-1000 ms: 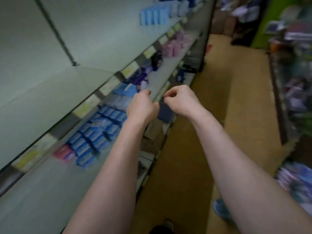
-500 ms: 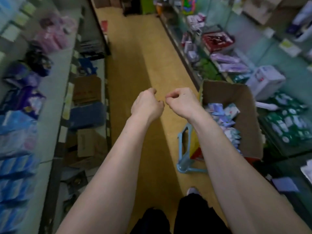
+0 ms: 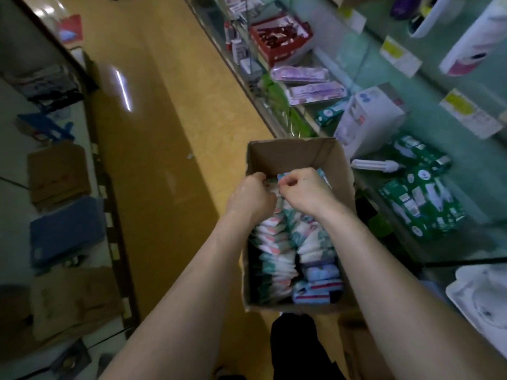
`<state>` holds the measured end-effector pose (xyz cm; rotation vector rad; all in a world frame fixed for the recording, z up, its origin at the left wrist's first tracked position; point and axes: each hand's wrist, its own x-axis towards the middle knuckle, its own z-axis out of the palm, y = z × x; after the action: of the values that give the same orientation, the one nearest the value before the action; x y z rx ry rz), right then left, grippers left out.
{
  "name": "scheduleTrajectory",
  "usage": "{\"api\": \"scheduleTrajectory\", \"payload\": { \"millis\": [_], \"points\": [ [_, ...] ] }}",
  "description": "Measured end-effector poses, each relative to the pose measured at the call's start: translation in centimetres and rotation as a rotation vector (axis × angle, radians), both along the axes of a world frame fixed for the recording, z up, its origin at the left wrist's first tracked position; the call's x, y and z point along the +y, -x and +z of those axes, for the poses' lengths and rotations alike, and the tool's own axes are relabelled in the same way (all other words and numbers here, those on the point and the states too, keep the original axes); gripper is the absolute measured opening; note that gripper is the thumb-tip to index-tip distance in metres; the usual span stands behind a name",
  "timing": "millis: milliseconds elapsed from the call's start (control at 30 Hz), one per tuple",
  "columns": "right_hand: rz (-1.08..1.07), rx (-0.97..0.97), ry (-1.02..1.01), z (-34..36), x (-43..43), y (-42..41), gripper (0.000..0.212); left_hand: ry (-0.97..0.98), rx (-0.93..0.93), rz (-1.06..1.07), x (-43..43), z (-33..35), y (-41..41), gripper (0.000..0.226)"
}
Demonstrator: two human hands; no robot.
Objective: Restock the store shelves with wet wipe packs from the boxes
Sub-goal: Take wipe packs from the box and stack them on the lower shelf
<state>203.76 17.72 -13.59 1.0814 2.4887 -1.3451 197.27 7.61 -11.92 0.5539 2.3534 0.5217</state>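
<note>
**Inspector:** State of grip?

**Me:** Right hand (image 3: pixel 301 192): clenched, thumb against curled forefinger, nothing seen in it. Left hand (image 3: pixel 251 200): fingers curled under, and its back hides the tips. I cannot tell whether they hold anything. The 2 hands are just beside each other, knuckles nearly meeting.

**Inspector:** Location of the packs?

**Me:** In the box (image 3: pixel 290 154), directly under my hands. The packs (image 3: pixel 277 242) stand on edge in 2 rows, from the near wall to below my knuckles. Most are white with red or green print, and some at the near right are blue. The box top is open, and my forearms reach over its near corners.

**Inspector:** Surroundings?

**Me:** Yellow floor (image 3: pixel 164 133) lies left of the box. The right shelf (image 3: pixel 466 165) carries green bags (image 3: pixel 422 204), a bulb (image 3: pixel 373 165) and a white carton (image 3: pixel 367 116) just past the box's far right corner. The left shelf (image 3: pixel 13 204) carries brown cartons (image 3: pixel 57 171) and a blue bundle (image 3: pixel 65 229), well apart from the box.
</note>
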Motion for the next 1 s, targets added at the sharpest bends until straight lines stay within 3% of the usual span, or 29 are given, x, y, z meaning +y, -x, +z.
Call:
{"api": "scheduleTrajectory", "payload": {
  "millis": [100, 300, 500, 633, 800, 1000],
  "points": [
    [0.007, -0.089, 0.0, -4.9, 4.6, 0.9, 0.025, 0.059, -0.038, -0.021, 3.6, -4.1, 1.2, 0.03],
    [0.002, -0.272, 0.056, -13.6, 8.7, 1.9, 0.019, 0.164, -0.142, 0.01, 6.9, -11.8, 2.6, 0.056],
    [-0.036, -0.374, 0.158, -20.2, 10.5, 3.5, 0.038, 0.17, -0.177, 0.063, 8.8, -17.4, 3.9, 0.053],
    [-0.045, -0.422, 0.099, -23.4, 11.4, 5.1, 0.049, 0.154, -0.152, 0.078, 9.9, -19.8, 5.0, 0.05],
    [-0.043, -0.423, 0.07, -25.7, 12.4, 6.5, 0.059, 0.209, -0.151, 0.103, 10.4, -22.2, 6.0, 0.051],
    [-0.161, -0.318, -0.026, -26.6, 11.3, 7.2, 0.043, 0.225, -0.182, 0.181, 9.5, -23.6, 6.8, 0.053]
  ]
}}
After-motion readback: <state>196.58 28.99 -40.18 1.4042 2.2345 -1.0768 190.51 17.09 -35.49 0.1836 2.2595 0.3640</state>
